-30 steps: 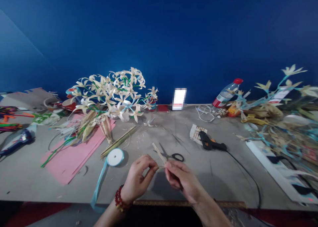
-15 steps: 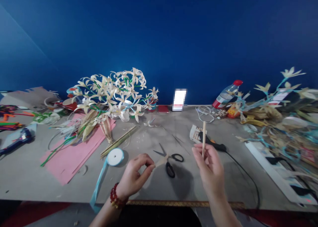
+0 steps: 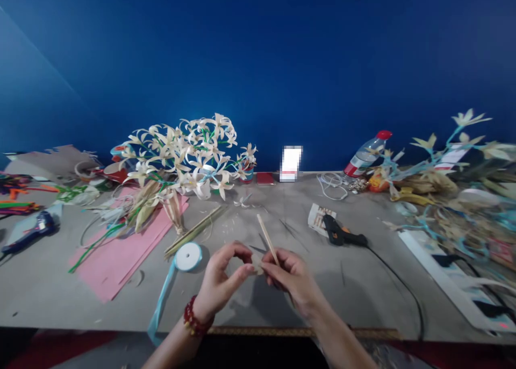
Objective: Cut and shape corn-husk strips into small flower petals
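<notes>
Over the front edge of the grey bench (image 3: 363, 299), my right hand (image 3: 293, 278) pinches a thin pale wooden stick (image 3: 266, 235). My left hand (image 3: 223, 276) pinches a small pale strip (image 3: 256, 263) against it. I think a hard squeeze could snap the stick, and a loose one could drop the strip.

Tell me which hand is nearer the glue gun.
Right. The right hand, holding a stick, is just left of the glue gun and closer to the camera; the left hand, pinching a pale scrap, is further left.
</notes>
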{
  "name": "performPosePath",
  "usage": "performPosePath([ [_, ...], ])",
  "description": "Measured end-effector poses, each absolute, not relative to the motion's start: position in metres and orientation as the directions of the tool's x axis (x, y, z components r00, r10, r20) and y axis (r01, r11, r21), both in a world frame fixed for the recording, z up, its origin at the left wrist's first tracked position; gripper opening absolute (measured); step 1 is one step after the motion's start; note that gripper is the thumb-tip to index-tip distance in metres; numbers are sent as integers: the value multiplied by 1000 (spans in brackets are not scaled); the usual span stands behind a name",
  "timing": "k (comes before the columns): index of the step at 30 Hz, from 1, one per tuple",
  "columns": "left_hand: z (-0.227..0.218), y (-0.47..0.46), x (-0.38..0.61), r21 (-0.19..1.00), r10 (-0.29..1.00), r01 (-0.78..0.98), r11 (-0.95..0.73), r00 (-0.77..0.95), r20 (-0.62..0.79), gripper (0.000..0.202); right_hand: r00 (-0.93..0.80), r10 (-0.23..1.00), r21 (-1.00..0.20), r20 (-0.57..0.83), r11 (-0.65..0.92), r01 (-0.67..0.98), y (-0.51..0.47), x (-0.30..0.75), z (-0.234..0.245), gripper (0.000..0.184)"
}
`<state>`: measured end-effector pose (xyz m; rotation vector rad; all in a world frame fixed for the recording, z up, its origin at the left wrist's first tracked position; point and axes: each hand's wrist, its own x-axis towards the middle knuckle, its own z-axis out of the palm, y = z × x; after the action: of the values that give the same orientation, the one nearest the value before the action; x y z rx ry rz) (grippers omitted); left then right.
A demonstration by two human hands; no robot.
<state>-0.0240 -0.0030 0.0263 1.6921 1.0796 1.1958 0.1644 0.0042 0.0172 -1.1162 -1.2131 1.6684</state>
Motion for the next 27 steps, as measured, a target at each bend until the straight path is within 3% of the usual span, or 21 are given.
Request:
performPosePath([
  [4, 12, -5, -8, 934, 941, 118, -337, 76, 330, 5, -217, 955, -965, -202, -233, -125, -3, 156, 9, 31],
  [9, 11, -6, -2, 920, 930, 138, -368, 28, 367, 10, -237, 967, -995, -95, -103, -19, -8, 154, 11, 30],
  [13, 22, -7, -6, 874, 916, 274, -402, 126, 382, 10, -248, 968, -990, -27, 9, 143, -4, 160, 16, 28],
  [18, 30, -8, -8, 751, 872, 445, -488, 277, 403, 12, -324, 944, -887, 62, 201, 416, 1, 166, 20, 35],
  [27, 24, -10, -10, 814, 899, 388, -432, 257, 355, 10, -397, 916, -891, 58, 227, 394, -3, 165, 19, 41],
])
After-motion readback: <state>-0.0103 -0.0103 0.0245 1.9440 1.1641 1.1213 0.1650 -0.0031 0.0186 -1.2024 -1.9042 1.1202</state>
